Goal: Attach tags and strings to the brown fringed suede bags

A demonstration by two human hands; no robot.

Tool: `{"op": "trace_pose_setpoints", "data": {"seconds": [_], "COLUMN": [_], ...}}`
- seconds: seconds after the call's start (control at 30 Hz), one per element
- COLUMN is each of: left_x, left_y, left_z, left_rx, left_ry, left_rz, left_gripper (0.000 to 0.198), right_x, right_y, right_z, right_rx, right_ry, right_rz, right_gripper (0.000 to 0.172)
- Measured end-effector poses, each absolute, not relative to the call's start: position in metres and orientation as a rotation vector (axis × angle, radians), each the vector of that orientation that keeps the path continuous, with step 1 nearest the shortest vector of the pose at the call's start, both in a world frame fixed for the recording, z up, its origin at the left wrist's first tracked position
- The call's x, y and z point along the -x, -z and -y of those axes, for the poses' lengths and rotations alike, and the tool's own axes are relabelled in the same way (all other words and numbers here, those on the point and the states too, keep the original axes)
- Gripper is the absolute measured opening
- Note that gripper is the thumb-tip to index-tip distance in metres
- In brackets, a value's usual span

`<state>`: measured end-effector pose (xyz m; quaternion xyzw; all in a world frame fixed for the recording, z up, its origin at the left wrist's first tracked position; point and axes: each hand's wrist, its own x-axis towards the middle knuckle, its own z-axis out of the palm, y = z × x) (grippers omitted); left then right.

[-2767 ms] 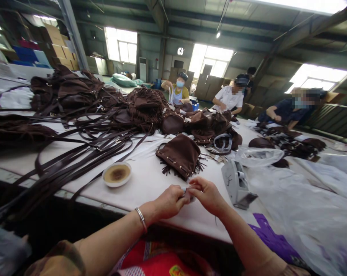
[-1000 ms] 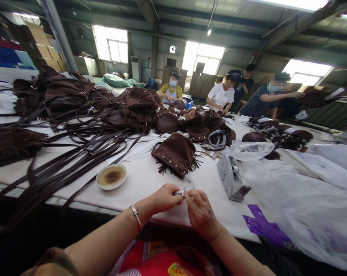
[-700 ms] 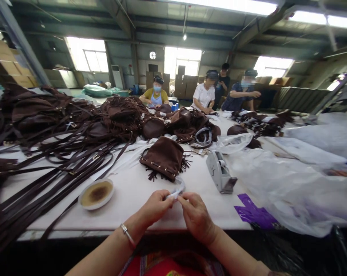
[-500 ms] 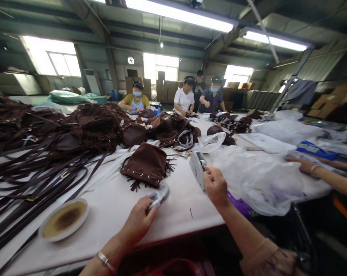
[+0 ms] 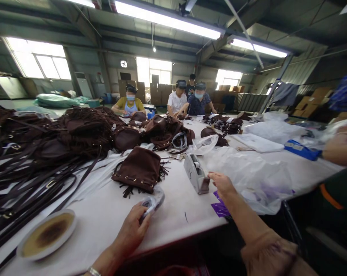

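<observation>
A coiled dark strap in clear plastic wrap (image 5: 153,201) is held in my left hand (image 5: 135,224), fingers and thumb closed around it above the front of the table. My right hand (image 5: 223,186) is at the front end of a grey tape dispenser (image 5: 193,174). Its fingertips are pinched together by the cutting edge; what they hold is too small to make out. Beyond my left hand lies a dark brown drawstring bag (image 5: 139,168) with metal eyelets and fringe.
Brown bags (image 5: 87,126) and long straps (image 5: 35,188) pile up at left, near a round dish (image 5: 47,234). Clear plastic bags (image 5: 248,172), a purple packet (image 5: 220,207) and a blue dispenser (image 5: 301,148) lie to the right. A co-worker's arm (image 5: 341,147) reaches in; others work across the table.
My right hand has moved off the dispenser's side to its front end, and its fingers have straightened. My left hand keeps the wrapped strap. The co-worker's arm at right has pulled back. The view has shifted right.
</observation>
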<state>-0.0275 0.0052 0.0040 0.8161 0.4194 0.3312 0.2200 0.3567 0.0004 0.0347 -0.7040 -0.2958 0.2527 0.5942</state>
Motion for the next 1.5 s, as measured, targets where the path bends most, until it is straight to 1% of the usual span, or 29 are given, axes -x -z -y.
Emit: {"op": "trace_pose_setpoints", "data": {"seconds": [0.07,0.2,0.3,0.43,0.5,0.57,0.7,0.8,0.87,1.03,1.2,1.37,1.5], "left_x": [0.028,0.025,0.022,0.020,0.020,0.020,0.015,0.012,0.013,0.018,0.020,0.016,0.010], "left_y": [-0.005,-0.009,-0.018,-0.029,-0.031,-0.030,-0.024,-0.020,-0.017,-0.015,-0.016,-0.016,-0.013], "left_z": [-0.005,-0.003,-0.001,0.001,0.002,0.003,0.006,0.009,0.010,0.015,0.018,0.020,0.022], "left_rx": [-2.245,-2.186,-2.109,-1.977,-1.906,-1.871,-1.958,-2.129,-2.267,-2.477,-2.572,-2.634,-2.683], "left_ry": [-0.916,-0.900,-0.880,-0.850,-0.837,-0.837,-0.921,-1.037,-1.078,-1.067,-1.008,-0.980,-1.051], "left_rz": [-1.158,-1.145,-1.146,-1.189,-1.216,-1.236,-1.219,-1.154,-1.121,-1.229,-1.286,-1.290,-1.276], "left_gripper": [0.023,0.023,0.023,0.023,0.023,0.024,0.021,0.016,0.014,0.014,0.013,0.012,0.016], "right_x": [-0.352,-0.339,-0.341,-0.352,-0.342,-0.314,-0.226,-0.172,-0.151,-0.140,-0.139,-0.136,-0.133], "right_y": [-0.030,-0.012,-0.003,-0.002,-0.005,-0.013,-0.036,-0.046,-0.044,-0.027,-0.022,-0.015,-0.008], "right_z": [0.017,0.033,0.030,0.029,0.036,0.046,0.059,0.050,0.041,0.031,0.035,0.037,0.035], "right_rx": [1.637,1.657,1.741,1.904,1.997,1.929,1.507,1.335,1.298,1.356,1.384,1.479,1.564], "right_ry": [-0.581,-0.726,-0.664,-0.577,-0.538,-0.630,-1.007,-1.154,-1.213,-1.289,-1.348,-1.314,-1.243], "right_rz": [0.666,0.639,0.710,0.828,0.990,1.177,1.422,1.361,1.253,1.128,1.035,0.970,0.924], "right_gripper": [0.028,0.033,0.029,0.016,0.017,0.022,0.031,0.033,0.034,0.038,0.042,0.046,0.046]}}
